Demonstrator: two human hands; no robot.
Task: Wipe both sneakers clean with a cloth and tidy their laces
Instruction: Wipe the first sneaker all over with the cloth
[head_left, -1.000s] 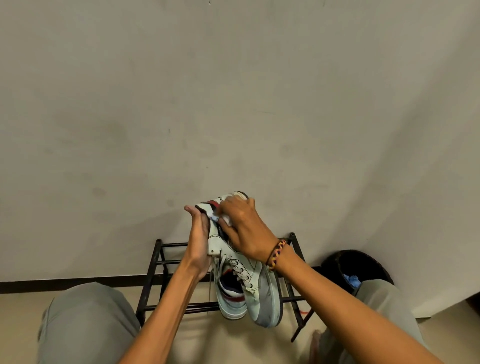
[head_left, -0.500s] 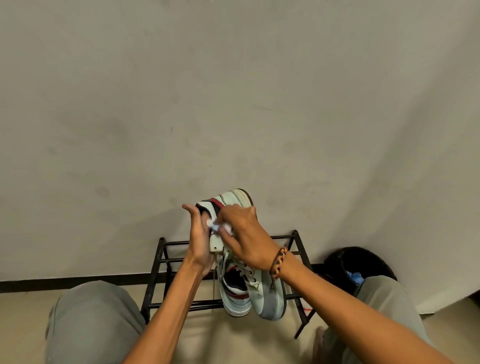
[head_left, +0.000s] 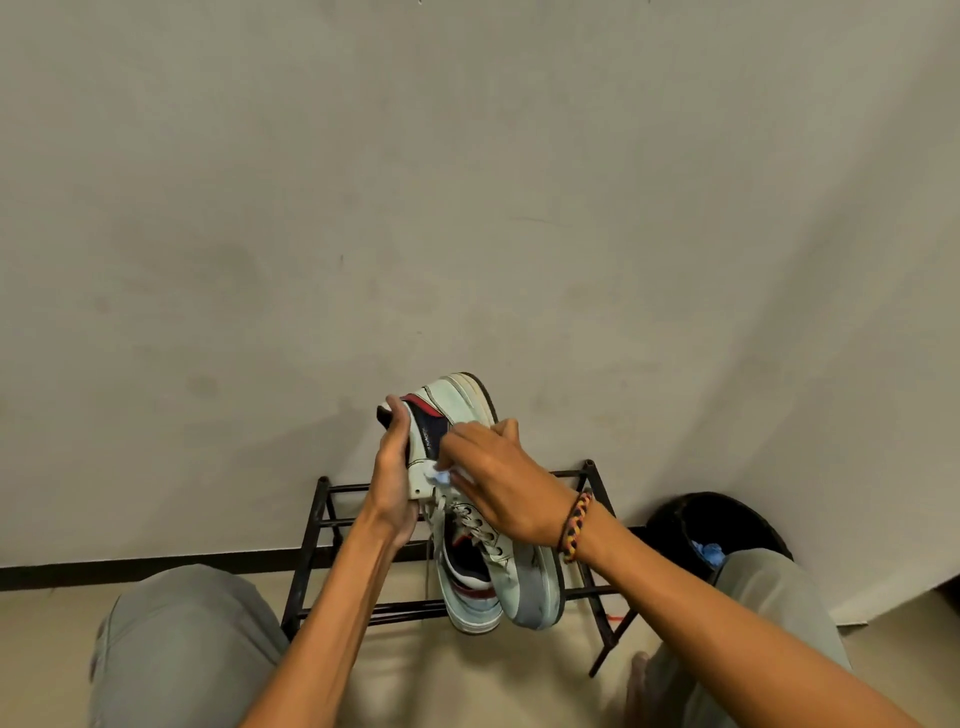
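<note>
The left hand (head_left: 393, 480) clasps the stiff, light white leather sneaker (head_left: 457, 410) at nine o'clock; the right hand (head_left: 498, 480) pinches a soft pale-blue cloth (head_left: 438, 475).

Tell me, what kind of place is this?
Probably a home entryway or hallway corner: a black metal shoe rack stands against a plain wall, with a dark bin beside it.

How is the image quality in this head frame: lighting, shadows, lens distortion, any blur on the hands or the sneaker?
Head view: dim, warm, even light with no glare; a soft shadow on the wall left of the sneaker. Wide-angle bending shows in the curved baseboard and the splayed shoe rack. The left hand and right hand are fairly sharp; the cloth is a small pale smudge.
</note>
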